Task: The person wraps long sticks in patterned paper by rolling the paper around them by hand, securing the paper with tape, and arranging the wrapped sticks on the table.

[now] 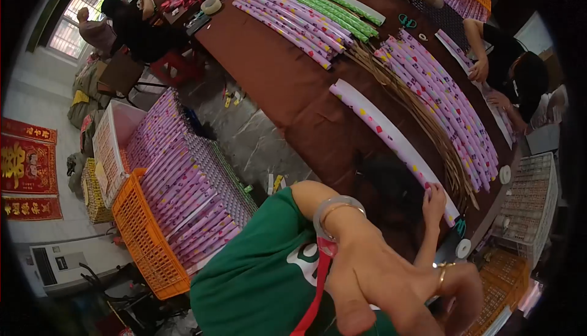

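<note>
My left hand [391,275] is large and close to the camera, fingers apart and bent, with nothing seen in it. It wears a ring and bracelets [330,214], and a red strap [318,293] hangs by the wrist. The lower fingertips run toward the frame's bottom edge. Beyond it, my right hand [434,201] has its fingers closed on the edge of a long strip of purple patterned paper [391,137], partly curled, with its white underside showing. The strip lies along the near edge of the brown table [263,73].
Purple patterned rolls [440,103], green rolls [330,6] and thin brown sticks [422,116] lie on the table. Teal-handled scissors [461,226] and a tape roll [463,248] sit near my right hand. An orange crate [150,238] of rolls stands left. A co-worker's hands [480,70] work opposite.
</note>
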### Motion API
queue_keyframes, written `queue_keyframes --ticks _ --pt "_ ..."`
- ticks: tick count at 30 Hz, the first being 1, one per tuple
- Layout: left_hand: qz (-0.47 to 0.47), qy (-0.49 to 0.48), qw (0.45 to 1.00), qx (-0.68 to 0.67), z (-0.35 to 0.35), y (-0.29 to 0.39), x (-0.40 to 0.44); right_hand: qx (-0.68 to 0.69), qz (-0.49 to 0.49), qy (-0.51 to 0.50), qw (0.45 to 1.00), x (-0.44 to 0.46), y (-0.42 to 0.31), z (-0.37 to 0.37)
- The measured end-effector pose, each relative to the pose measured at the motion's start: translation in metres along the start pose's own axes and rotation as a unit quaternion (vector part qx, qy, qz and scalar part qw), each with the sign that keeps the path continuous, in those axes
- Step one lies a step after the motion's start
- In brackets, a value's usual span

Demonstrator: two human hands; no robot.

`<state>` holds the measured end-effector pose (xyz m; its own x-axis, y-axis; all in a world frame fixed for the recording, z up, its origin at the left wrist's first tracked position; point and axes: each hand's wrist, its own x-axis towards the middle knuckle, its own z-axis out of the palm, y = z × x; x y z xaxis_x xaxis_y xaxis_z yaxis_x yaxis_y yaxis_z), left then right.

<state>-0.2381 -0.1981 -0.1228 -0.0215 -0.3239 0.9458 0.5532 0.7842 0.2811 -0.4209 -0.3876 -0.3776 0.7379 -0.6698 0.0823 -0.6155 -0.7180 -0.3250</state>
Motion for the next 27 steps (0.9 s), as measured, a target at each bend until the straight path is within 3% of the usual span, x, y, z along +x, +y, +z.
queue_keyframes --ticks 5,16,23,27 --pt "-0.016 -0.015 0.999 -0.042 0.023 -0.013 0.005 0.028 -0.007 0.017 0.999 -0.031 -0.013 0.004" --pt "-0.064 -0.063 0.987 -0.131 0.050 -0.046 0.014 0.056 0.078 0.102 0.990 -0.118 0.005 0.016" --pt "-0.080 -0.061 0.979 -0.176 0.048 -0.054 0.009 0.114 0.153 0.085 0.978 -0.135 -0.004 0.020" --pt "-0.101 -0.062 0.977 -0.179 0.043 -0.053 0.006 0.115 0.149 0.061 0.980 -0.137 -0.002 0.031"
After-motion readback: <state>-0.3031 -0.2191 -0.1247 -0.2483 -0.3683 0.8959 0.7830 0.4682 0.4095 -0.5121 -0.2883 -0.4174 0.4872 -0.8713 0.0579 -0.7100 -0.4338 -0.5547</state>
